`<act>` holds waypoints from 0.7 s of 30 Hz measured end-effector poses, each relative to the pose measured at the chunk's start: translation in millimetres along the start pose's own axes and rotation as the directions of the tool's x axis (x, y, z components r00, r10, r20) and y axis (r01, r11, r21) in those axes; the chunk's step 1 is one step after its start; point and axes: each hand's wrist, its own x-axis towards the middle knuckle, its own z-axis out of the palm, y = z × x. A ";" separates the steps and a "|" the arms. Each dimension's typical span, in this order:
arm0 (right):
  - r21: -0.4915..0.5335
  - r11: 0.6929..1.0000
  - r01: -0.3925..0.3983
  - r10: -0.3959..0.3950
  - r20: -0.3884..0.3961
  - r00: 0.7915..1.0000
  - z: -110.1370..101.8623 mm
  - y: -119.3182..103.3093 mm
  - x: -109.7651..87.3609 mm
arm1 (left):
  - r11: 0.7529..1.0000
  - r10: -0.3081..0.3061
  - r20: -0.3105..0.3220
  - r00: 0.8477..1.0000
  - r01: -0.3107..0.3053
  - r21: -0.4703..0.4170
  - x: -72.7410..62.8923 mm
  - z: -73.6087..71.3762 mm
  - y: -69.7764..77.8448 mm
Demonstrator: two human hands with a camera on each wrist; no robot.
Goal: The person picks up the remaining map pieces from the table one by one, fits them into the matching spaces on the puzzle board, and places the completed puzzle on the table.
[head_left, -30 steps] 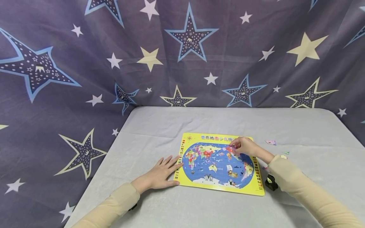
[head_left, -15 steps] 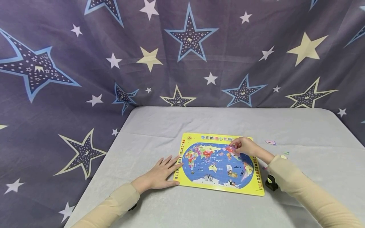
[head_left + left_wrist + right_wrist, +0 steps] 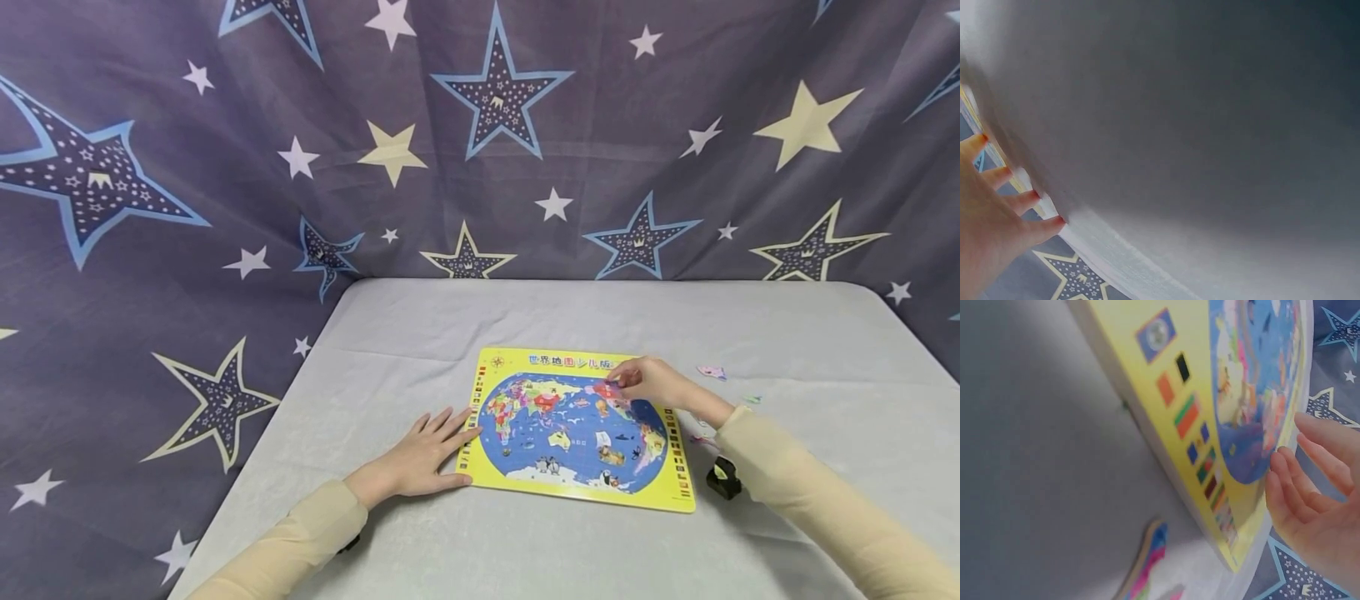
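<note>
A yellow-bordered world map puzzle board (image 3: pixel 577 492) lies flat on the table, with a blue ocean and coloured land. My left hand (image 3: pixel 420 458) rests with spread fingers on its left edge. In the left wrist view, the spread fingers of that hand (image 3: pixel 997 206) reach the board's edge. Over the map's upper right, my right hand (image 3: pixel 648 383) bends its thumb and fingers together and pinches a small purple-pink puzzle piece (image 3: pixel 612 384), mostly hidden by the fingertips. The right wrist view shows this hand (image 3: pixel 1316 494) at the map, the piece itself unclear.
Right of the board lie loose puzzle pieces: a pink one (image 3: pixel 712 372), a green one (image 3: pixel 753 399) and others partly under the right sleeve. A black wrist device (image 3: pixel 723 478) hangs below that sleeve. A star-patterned curtain (image 3: pixel 465 192) stands behind the grey-covered table (image 3: pixel 420 325).
My right hand and forearm have shifted slightly to the right, with the fingertips still at the map's upper right. The left hand and board hold their place.
</note>
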 end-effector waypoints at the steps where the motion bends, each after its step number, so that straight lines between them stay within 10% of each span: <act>1: 0.002 1.000 -0.009 0.009 -0.001 1.000 -1.4 -0.2 -1.4 | 1.000 0.000 0.000 1.000 0.000 0.000 -0.2 0.0 0.0; 21: 0.021 1.000 -0.023 0.023 -0.016 1.000 -29.4 1.3 -35.5 | 1.000 0.000 -0.008 1.000 0.000 0.007 -0.9 -0.6 2.0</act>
